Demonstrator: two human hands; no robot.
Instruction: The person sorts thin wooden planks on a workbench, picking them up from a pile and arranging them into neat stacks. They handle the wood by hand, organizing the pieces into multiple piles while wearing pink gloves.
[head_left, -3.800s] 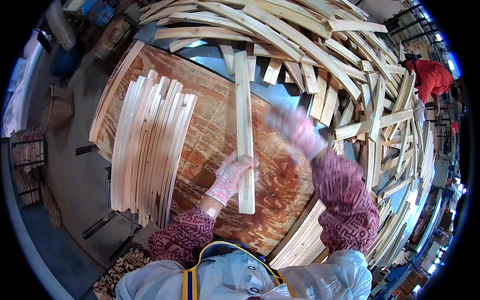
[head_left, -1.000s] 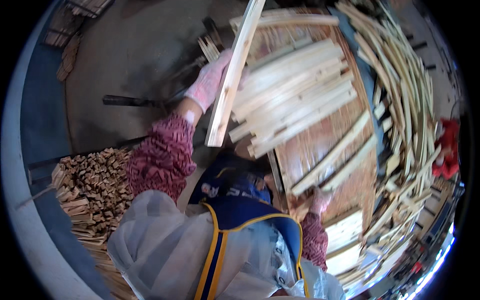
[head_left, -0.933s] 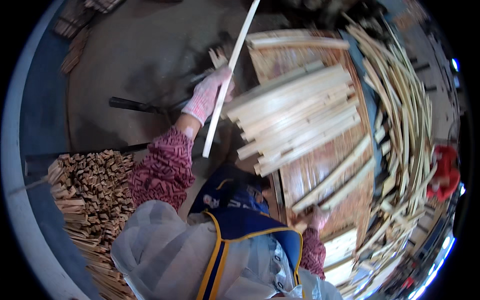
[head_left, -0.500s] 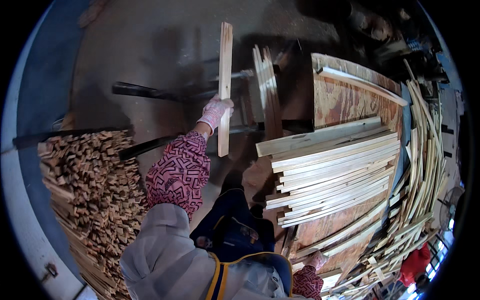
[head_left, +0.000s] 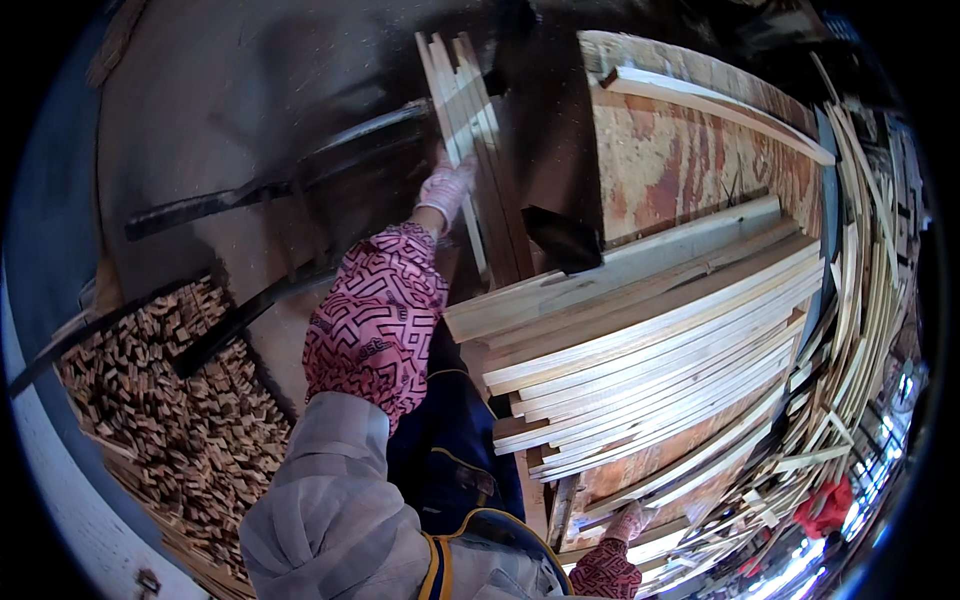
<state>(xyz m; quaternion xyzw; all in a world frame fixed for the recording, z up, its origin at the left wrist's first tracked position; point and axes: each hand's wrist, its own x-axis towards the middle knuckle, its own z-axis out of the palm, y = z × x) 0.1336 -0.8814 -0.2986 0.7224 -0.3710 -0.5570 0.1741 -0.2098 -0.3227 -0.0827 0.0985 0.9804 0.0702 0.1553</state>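
Note:
My left hand (head_left: 447, 188), in a pale pink glove and patterned pink sleeve cover, is stretched out ahead. Its fingers close on a wooden strip (head_left: 437, 82) at the left side of a small stack of strips (head_left: 490, 165). Far lower right, my right hand (head_left: 631, 521), gloved the same way, is by the wooden strips (head_left: 690, 478) lying on the near part of a board. Its fingers look curled; whatever they grip is too small to tell. Between the hands, a row of pale planks (head_left: 660, 350) lies side by side on the board (head_left: 655, 175).
A dense pile of short wood pieces (head_left: 180, 400) stands at left. Dark metal bars (head_left: 210, 212) cross the floor nearby. One loose strip (head_left: 720, 108) lies on the board's far end. Long strips (head_left: 850, 330) heap along the right, near a person in red (head_left: 825, 508).
My left hand has brought the wooden strip from the open floor side over to the small stack. The view has shifted too. My right hand stays near the same strips.

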